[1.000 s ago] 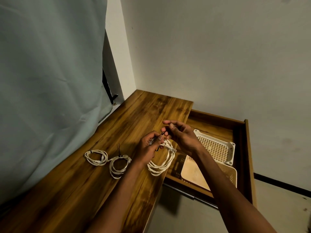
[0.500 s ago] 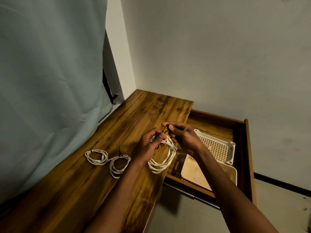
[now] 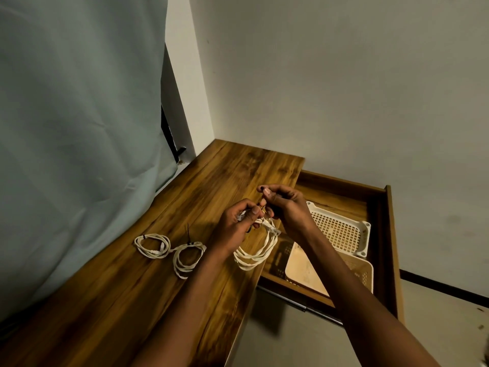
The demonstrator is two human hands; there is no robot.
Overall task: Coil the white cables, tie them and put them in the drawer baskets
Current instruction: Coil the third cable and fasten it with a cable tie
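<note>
Both hands (image 3: pixel 264 215) have risen slightly, still pinching the coiled cable (image 3: pixel 255 254); no writing legible.

Right hand (image 3: pixel 288 207): a second ago its fingers (image 3: pixel 267 191) lay spread and fairly straight over the top of the coiled cable (image 3: pixel 255 251); now they are curled in, thumb and forefinger pinching the thin black tie (image 3: pixel 262 203) and standing slightly higher above the coil. Left hand (image 3: pixel 235 223): thumb now pressed closer against the top of the coil, just under the right hand's fingertips. The coil hangs a little nearer the counter (image 3: pixel 148 295) edge, loops marginally more bunched.
</note>
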